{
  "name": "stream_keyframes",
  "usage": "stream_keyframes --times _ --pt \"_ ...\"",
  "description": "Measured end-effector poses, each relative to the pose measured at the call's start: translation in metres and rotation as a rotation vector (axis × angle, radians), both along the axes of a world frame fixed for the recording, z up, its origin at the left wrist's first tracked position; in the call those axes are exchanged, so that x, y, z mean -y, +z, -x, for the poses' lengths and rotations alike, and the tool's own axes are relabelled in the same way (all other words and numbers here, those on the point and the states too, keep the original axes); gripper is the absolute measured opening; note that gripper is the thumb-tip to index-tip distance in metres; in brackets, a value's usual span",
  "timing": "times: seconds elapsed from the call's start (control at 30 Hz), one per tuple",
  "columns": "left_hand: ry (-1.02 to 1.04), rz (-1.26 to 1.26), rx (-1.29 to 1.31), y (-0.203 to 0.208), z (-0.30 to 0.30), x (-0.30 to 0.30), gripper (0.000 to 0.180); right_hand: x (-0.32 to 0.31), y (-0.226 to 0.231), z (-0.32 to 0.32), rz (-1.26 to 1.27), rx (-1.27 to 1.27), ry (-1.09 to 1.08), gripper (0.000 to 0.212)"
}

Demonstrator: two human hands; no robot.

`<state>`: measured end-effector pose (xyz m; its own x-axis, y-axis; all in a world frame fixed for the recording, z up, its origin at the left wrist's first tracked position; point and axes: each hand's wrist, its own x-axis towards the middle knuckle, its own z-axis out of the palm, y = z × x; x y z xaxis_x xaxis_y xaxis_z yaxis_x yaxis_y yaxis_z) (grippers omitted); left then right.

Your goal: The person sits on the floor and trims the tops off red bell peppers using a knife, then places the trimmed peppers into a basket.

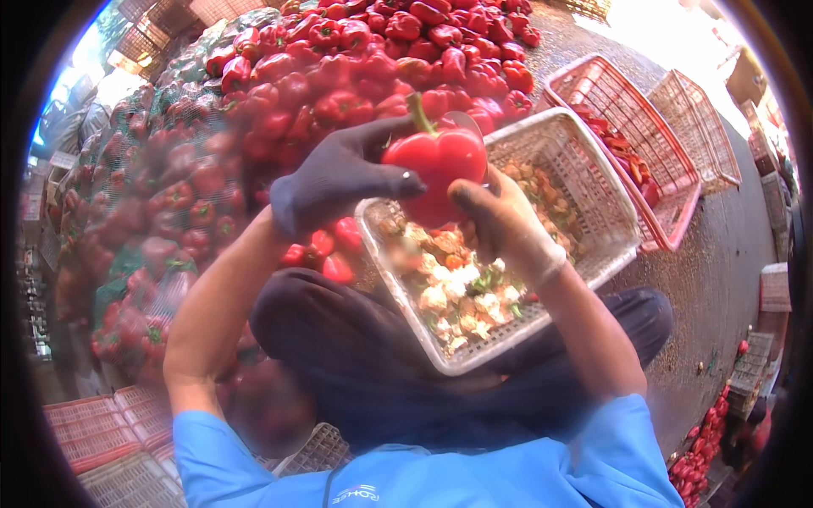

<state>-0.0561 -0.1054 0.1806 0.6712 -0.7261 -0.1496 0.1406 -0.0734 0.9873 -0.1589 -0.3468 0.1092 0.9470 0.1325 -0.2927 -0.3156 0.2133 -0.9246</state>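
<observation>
red pepper heap (339, 63) to the far left; pale crate (464, 366) nearer, right of it. gloved left hand (351, 173) clamped around the left of a red bell pepper (449, 161), held up above the crate's left edge; right hand (508, 220) at its right, thumb against it, full grip can't tell. likely light, firm-walled, slick, bruisable: cup the shoulders, spare the green stem (419, 112).

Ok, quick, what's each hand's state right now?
Left hand: closed, holding the pepper.
Right hand: thumb at the pepper; grip hidden, can't tell what it holds.
</observation>
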Motion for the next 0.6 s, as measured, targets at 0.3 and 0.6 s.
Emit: stream_keyframes --times 0.3,0.6 --pt "0.176 -0.593 0.838 -0.052 0.042 0.059 0.020 0.058 0.006 0.046 -0.499 -0.003 -0.277 0.034" --pt "0.141 -0.145 -0.075 -0.039 0.073 0.077 0.104 0.064 -0.003 0.061 -0.212 0.002 -0.310 0.039"
